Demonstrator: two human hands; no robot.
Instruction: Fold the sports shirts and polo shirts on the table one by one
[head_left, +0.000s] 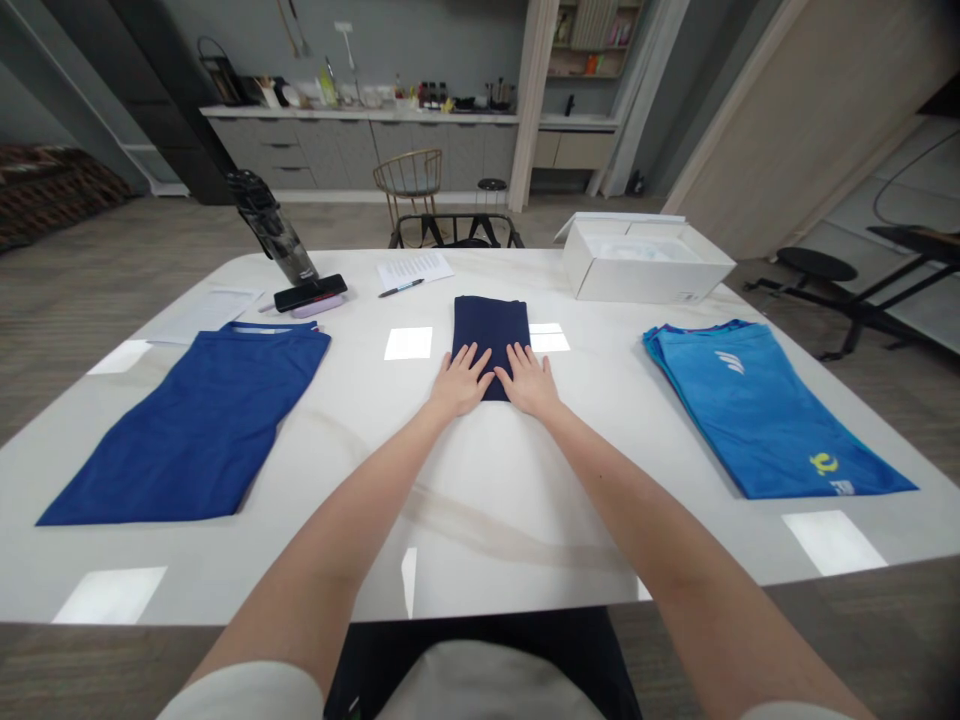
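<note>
Where both hands (460, 385) (531, 383) rest, folded navy cloth (491, 322) lies beneath.

The folded bright-blue fabric garment (757, 400) is showing a white logo of slanted strokes (729, 362), a yellow curling emblem (823, 463) and, beside that emblem, white characters (842, 487) too small to read. Printed lines on the white paper sheet (412, 268) and a small mark on the white cardboard box (630, 262) are also staying illegible
</note>
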